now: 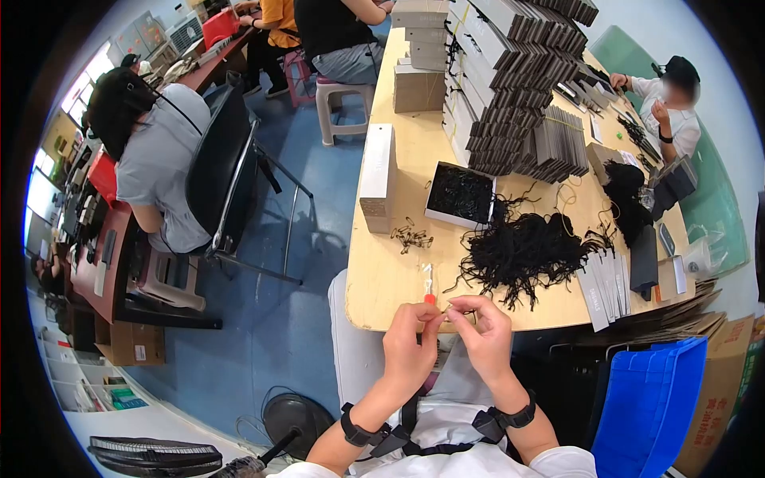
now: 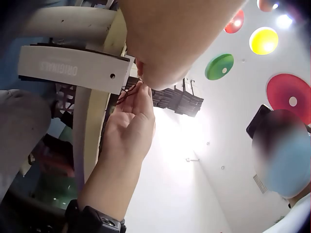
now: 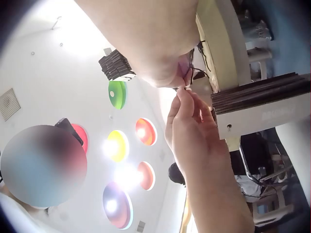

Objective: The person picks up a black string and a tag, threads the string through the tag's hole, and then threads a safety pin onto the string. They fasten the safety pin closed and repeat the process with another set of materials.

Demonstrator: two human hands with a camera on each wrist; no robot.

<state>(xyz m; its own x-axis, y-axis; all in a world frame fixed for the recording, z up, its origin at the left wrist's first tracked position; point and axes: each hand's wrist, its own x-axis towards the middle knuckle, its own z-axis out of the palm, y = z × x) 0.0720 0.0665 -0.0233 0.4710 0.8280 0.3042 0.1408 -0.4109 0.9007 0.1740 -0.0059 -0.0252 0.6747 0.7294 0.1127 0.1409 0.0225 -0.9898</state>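
Left hand [image 1: 409,348] and right hand [image 1: 488,341] pinch a dark cord [image 2: 129,91]. Fingertips sit close, presumably for fine control.

Workshop, piled cords [image 1: 522,251], stacked tags [image 1: 510,88], workers

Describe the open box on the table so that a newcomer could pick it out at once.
Find the pale wooden table, then the tall stacks of grey cards on it. At their foot, towards the wearer, sits a shallow white-walled box packed with small black pieces. Unlike the loose, stringy black heap beside it, its contents are mostly held within straight sides.
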